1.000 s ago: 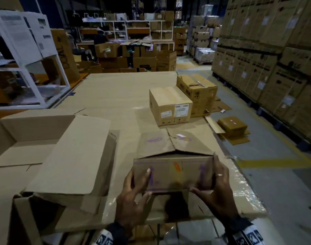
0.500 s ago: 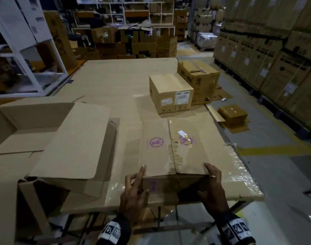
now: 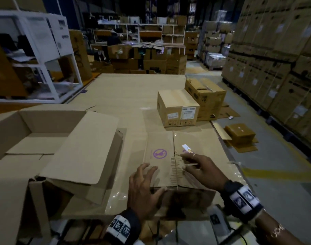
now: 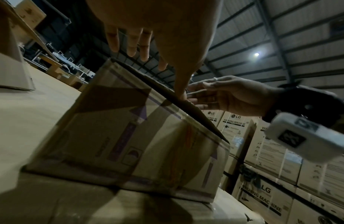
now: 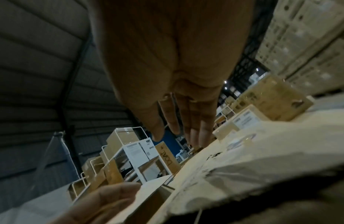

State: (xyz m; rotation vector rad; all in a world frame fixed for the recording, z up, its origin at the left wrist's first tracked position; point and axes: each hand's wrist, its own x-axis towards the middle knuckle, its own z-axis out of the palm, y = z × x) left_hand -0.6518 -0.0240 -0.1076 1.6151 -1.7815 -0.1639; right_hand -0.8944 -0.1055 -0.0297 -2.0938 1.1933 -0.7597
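A small cardboard box (image 3: 161, 156) with purple round marks and torn tape along its centre seam sits at the near edge of the table (image 3: 130, 96). My left hand (image 3: 144, 184) lies spread over the box's near left corner, fingers straight, thumb along the front edge. My right hand (image 3: 202, 167) reaches flat across the right top flap, fingertips at the seam; a ring shows on one finger. The left wrist view has the box's taped front face (image 4: 140, 136) below my straight fingers (image 4: 128, 44). From the right wrist, my fingers (image 5: 188, 121) extend over the flap (image 5: 263, 144).
A large open carton (image 3: 45, 138) with a raised flap stands to the left. Two closed boxes (image 3: 177, 106) sit farther back on the table. Flattened cardboard (image 3: 239, 133) lies on the floor to the right. Stacked washing-machine cartons (image 3: 275, 59) line the right aisle; white racks (image 3: 36, 50) stand left.
The box's top flaps, raised a second ago, now lie flat. Both hands have gone from gripping the box's front corners to lying on its top.
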